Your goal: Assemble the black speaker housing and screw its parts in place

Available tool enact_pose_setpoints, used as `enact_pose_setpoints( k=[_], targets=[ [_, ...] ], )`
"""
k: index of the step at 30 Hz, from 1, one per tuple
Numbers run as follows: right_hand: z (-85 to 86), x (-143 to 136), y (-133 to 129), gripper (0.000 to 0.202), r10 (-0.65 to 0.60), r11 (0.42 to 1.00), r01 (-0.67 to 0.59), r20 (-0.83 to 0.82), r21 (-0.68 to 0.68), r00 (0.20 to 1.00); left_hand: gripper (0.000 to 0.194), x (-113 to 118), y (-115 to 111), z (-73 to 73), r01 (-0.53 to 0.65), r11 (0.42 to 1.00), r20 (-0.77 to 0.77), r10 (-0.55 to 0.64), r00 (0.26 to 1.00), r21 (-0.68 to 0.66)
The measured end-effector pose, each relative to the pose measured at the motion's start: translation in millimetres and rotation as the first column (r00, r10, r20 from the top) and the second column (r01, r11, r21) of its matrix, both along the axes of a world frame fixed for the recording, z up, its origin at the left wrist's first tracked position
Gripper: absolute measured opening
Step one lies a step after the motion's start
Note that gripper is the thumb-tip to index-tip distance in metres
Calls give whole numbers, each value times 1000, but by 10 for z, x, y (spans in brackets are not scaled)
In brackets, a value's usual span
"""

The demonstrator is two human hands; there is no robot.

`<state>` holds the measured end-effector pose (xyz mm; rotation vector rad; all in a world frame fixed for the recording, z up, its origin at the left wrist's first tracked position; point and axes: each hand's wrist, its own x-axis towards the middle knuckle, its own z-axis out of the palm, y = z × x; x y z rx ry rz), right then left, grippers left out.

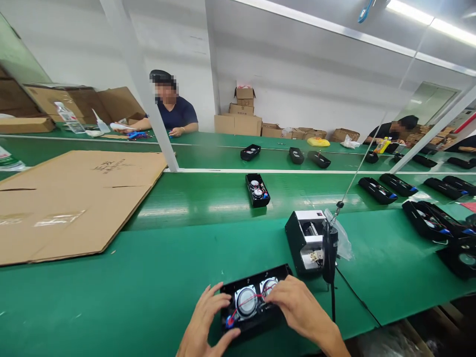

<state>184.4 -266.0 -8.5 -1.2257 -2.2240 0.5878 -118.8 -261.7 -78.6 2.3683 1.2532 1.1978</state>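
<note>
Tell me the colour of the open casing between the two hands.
Black; the casing shows best in the head view.

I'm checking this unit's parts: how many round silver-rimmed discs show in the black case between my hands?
2. The larger-looking disc sits nearer your left hand; the other disc is by your right hand, which partly covers it. That hand may hide more.

Black rectangular casing [256,323], open side up, lies angled on the green counter [130,302]. Inside: two round silver-framed speakers [246,302], thin red wire [256,296] across them, small blue part [229,322] at left end.
</note>
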Motion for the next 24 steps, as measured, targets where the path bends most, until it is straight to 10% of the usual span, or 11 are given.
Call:
enact_pose_setpoints(
  k=[8,24],
  targets=[
    [-169,-294,-85,37,144,989,-127,276,-77,950,76,422,85,147,225,969,-342,-178,923,104],
    [-66,-292,-110,21,137,979,-105,177,-175,975,54,452,-113,220,205,970,-254,-168,953,127]
  ],
)
